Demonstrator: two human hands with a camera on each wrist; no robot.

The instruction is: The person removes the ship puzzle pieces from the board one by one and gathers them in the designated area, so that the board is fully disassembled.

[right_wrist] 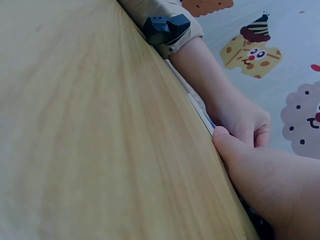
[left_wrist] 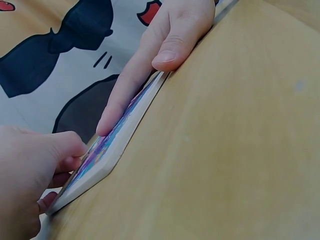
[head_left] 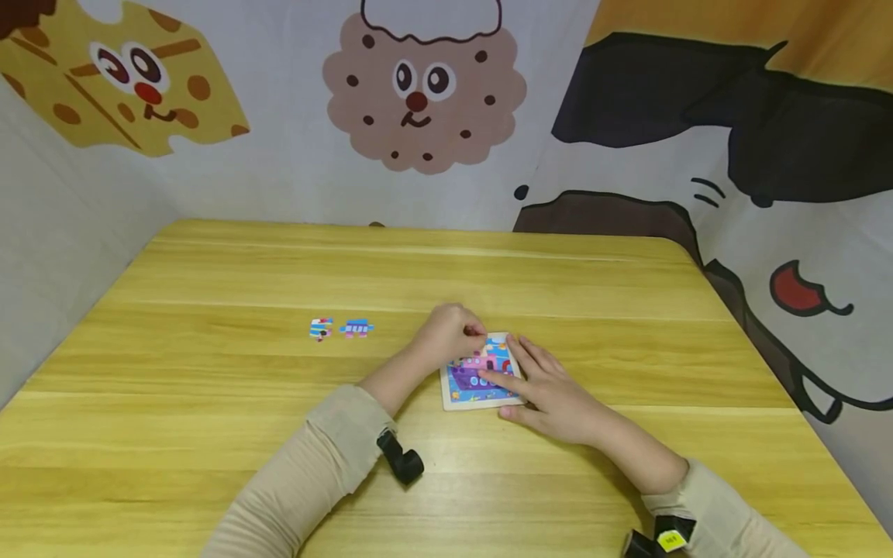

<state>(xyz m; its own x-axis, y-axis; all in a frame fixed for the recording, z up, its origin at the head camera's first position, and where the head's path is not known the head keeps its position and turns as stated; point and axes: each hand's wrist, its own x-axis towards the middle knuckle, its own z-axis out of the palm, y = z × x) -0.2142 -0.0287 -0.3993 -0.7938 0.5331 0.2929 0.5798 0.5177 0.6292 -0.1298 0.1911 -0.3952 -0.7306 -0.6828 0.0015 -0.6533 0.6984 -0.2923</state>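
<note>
A small jigsaw puzzle board (head_left: 481, 404) with a pale frame lies on the table, its picture showing a purple and pink ship on blue. Over its upper left part my left hand (head_left: 452, 335) bends down with curled fingers, the thumb (left_wrist: 72, 145) and fingertips close over the picture. Whether a piece sits between those fingertips I cannot tell. From the right, my right hand (head_left: 558, 395) rests with fingers spread and fairly straight. One of its fingers (left_wrist: 120, 100) reaches onto the picture, while others lie along the board's right edge. The upper left of the picture is hidden.
Two loose puzzle pieces lie left of the board: one striped with several colours (head_left: 321, 328), one blue and purple (head_left: 357, 328). The wooden table (head_left: 209, 434) reaches back to a cloth (head_left: 279, 178) printed with cartoon figures. Each sleeve cuff carries a black wrist camera (head_left: 401, 459).
</note>
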